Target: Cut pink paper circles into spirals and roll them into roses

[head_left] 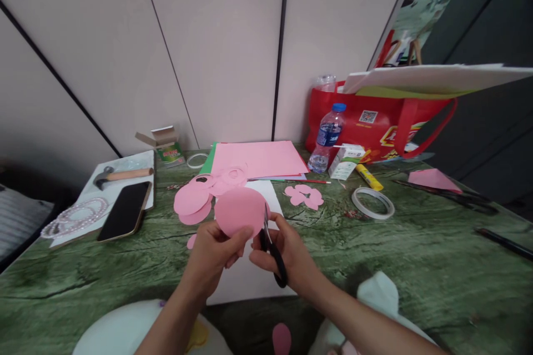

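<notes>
A round pink paper disc (239, 208) is pinched by my left hand (216, 247) at its lower edge, thumb on top. My right hand (287, 247) grips black-handled scissors (277, 260), whose blades stand upright at the disc's right edge. Whether the blades touch the paper I cannot tell. Beneath both hands lies a white paper sheet (241, 283). More pink paper discs (189, 202) and curled pink scraps (231, 175) rest to the left behind the held disc. A pink flower-shaped cutout (306, 196) lies on the right.
Pink sheets (258, 155) are stacked at the back. On the left are a hammer (125, 175), a phone (125, 211) and beads (77, 216). To the right stand a bottle (327, 141), tape roll (372, 203), glue stick (369, 177) and red bag (366, 122).
</notes>
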Demonstrator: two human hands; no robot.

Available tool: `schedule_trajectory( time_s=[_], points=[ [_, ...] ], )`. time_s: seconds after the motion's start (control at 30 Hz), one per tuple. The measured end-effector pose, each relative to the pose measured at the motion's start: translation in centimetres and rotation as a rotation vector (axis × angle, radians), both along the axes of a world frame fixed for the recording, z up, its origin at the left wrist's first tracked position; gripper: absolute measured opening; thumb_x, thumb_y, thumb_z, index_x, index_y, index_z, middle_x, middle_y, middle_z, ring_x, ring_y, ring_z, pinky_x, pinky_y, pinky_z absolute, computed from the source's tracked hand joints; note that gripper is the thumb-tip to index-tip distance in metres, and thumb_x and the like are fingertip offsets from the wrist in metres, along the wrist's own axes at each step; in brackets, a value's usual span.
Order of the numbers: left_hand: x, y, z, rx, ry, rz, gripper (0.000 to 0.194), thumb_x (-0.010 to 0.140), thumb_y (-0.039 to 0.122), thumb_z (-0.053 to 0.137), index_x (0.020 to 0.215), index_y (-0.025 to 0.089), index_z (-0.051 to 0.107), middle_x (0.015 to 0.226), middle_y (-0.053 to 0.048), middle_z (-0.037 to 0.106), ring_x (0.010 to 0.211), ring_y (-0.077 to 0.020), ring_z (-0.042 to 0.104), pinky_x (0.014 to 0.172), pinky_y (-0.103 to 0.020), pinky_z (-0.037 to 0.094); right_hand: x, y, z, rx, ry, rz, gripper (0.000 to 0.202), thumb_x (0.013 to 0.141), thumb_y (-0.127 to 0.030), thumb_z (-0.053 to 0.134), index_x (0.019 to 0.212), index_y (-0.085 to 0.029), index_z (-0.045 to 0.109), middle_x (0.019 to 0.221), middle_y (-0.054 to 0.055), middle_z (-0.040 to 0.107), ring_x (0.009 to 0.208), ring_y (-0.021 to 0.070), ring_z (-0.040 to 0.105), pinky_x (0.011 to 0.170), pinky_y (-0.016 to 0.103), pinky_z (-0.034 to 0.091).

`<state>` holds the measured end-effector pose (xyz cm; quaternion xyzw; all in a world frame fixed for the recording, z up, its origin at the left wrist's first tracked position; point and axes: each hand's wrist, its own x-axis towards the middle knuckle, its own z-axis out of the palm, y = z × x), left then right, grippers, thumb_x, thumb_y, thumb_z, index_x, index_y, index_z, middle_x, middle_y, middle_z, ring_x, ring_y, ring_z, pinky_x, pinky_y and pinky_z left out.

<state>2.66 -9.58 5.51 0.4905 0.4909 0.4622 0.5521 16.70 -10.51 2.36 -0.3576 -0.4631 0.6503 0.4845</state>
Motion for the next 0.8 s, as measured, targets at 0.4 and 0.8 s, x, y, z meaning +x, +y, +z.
schedule_trajectory(
  time_s=[0.4, 0.8],
  points=[
    [0.07, -0.03, 0.43, 0.045, -0.048, 0.015, 0.031, 0.069, 0.027, 0.066, 0.049, 0.013, 0.046, 0.038, 0.008, 0.038, 0.034, -0.0011, 0.027, 0.036, -0.016, 0.017, -0.12, -0.02, 0.53, -0.027, -0.131, -0.059, 0.055, 0.056, -0.032, 0.074, 0.099, -0.02, 0.041, 0.05, -0.01, 0.052, 0.041, 0.0073, 0.043, 0.04, 0.018, 0.032],
    [0.04, -0.05, 0.29, 0.009, -0.009, -0.004, 0.034, 0.067, 0.028, 0.068, 0.043, 0.012, 0.049, 0.036, 0.005, 0.043, 0.03, -0.0011, 0.03, 0.033, -0.017, 0.019, -0.05, -0.2, 0.18, 0.009, -0.045, 0.007, 0.06, 0.055, -0.028, 0.078, 0.101, -0.021, 0.039, 0.059, -0.008, 0.053, 0.049, 0.0075, 0.045, 0.048, 0.02, 0.037]
  ],
)
